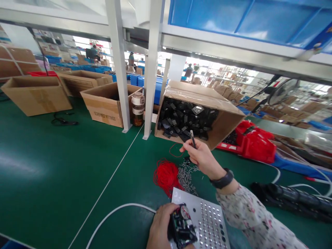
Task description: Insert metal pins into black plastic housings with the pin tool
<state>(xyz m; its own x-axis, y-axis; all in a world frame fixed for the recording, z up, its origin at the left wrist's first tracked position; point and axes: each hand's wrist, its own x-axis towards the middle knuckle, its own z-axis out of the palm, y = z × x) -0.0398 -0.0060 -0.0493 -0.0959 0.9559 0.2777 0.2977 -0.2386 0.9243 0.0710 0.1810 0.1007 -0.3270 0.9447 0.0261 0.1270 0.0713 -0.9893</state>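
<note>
My left hand (162, 228) is at the bottom edge, closed around a small black part (181, 228) with exposed innards, held over a perforated metal plate (207, 216). My right hand (201, 155) is raised above the green table, pinching a thin dark pin-like piece (193, 138) between thumb and fingers. It hovers just in front of a tipped cardboard box (220, 114) full of black parts (185, 121). Below the right hand lie a pile of small metal pins (187, 174) and a bundle of red cord (166, 174).
A white cable (116, 211) curves across the green table (64, 166). Open cardboard boxes (36, 93) stand at the back left, white posts (120, 69) and a jar (137, 109) in the middle. Red bags (255, 141), a fan (281, 91) and a black tool (293, 200) are on the right.
</note>
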